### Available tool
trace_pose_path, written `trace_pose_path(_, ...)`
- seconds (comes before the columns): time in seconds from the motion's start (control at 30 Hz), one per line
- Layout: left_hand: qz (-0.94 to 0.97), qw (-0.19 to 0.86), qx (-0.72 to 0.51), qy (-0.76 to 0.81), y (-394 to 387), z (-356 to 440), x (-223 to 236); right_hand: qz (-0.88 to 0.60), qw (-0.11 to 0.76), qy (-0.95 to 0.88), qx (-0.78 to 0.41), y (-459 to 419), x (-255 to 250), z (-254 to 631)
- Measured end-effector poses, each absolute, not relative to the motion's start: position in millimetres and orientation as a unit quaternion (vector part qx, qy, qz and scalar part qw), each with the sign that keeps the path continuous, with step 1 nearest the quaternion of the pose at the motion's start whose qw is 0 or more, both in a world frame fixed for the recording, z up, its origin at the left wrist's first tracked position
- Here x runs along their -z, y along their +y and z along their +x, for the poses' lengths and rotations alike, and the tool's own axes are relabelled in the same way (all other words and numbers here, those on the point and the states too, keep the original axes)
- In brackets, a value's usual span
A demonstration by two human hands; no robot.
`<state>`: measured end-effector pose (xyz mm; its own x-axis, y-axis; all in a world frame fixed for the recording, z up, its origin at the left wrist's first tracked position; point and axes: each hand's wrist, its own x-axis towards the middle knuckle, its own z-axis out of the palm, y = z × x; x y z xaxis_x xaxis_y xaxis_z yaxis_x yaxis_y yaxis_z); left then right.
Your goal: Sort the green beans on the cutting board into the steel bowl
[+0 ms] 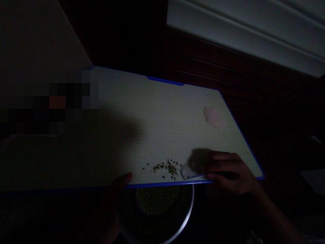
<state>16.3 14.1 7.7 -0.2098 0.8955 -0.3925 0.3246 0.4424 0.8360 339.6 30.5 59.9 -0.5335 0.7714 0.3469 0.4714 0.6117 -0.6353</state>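
Note:
In the dim head view, my right hand (230, 171) is closed on a clear, thin-edged piece (189, 174) that rests at the front edge of the folding table (172, 125). Its exact kind is too dark to make out. Just left of it lie scattered small green beans (171, 166) with pale bits among them. Beneath that edge is a round metal bowl (190, 211) with many green beans (159, 200) inside. My left hand (119, 184) is at the table edge beside the bowl, its thumb tip showing on the tabletop; its other fingers are hidden in darkness.
A small pinkish, grainy heap (214, 117) lies at the table's right far side. Blue trim (165, 80) runs around the tabletop. Beyond stands dark wooden furniture (198, 56) under a pale ledge (243, 34). A blurred-out patch (48, 101) covers the left.

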Motion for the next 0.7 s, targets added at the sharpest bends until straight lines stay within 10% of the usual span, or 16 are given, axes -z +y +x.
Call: trace_pose_path(0.7,0.298,0.573,-0.339,0.684,4.2,10.4,11.3,-0.363,0.315,-0.853,-0.204,28.8,-60.8,340.7)
